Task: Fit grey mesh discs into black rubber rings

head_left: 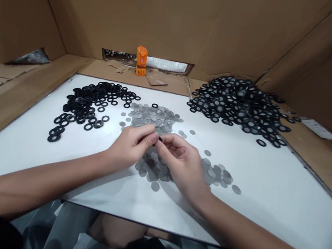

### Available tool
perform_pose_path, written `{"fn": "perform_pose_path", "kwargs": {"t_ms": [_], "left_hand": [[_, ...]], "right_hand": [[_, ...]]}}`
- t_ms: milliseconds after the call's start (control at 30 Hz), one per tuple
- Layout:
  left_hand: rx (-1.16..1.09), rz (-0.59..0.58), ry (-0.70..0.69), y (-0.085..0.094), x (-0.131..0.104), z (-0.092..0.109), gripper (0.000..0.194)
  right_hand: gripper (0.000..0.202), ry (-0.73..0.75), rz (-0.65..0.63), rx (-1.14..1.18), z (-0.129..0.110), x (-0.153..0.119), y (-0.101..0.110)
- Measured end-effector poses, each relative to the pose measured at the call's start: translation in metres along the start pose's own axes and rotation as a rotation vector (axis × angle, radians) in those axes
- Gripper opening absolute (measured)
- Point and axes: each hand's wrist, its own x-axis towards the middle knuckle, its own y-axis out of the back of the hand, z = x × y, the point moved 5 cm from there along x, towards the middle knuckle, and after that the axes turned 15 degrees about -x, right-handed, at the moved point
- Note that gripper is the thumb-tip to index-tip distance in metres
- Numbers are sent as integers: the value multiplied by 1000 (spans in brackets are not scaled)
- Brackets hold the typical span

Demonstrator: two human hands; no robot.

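My left hand [130, 143] and my right hand [183, 160] meet over the middle of the white table, fingertips pinched together. Between them a small part of a black ring [160, 139] shows; the fingers cover most of it, and I cannot tell whether a disc sits in it. Thin grey mesh-like discs [153, 170] lie scattered beneath and behind my hands. To the right of my right hand is a smaller group of the same discs [216, 173]. A heap of loose black rings [85, 100] spreads out at the left.
At the back right rises a big pile of black rings with grey discs in them [237, 104]. Cardboard walls [181, 18] enclose the white table [269, 185]. An orange carton [141, 60] stands by a slot at the back. A white paper slip [319, 129] lies at the right.
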Motion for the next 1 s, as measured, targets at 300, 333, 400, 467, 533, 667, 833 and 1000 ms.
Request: {"fn": "perform_pose_path", "kwargs": {"t_ms": [300,333,400,467,533,667,833,1000], "left_hand": [[-624,-110,289,-5,3,-16,48],[-674,-124,329,-6,3,-18,48],[-743,-143,390,-8,3,-21,48],[-757,-158,390,-9,2,-23,48],[-678,-157,319,-8,2,-22,46],[-292,-82,124,-1,0,-13,44],[174,-54,-58,2,-2,0,30],[228,-64,-107,4,-1,1,19]], "right_hand": [[13,30,-92,66,-8,2,-1],[13,23,-109,91,-7,2,-2],[13,4,-129,126,-6,2,-3],[14,-6,-140,139,-4,3,-3],[15,-3,-138,127,-3,4,-3],[18,14,-73,55,0,4,1],[17,38,25,-49,1,3,6],[16,55,45,-123,3,4,8]]}}
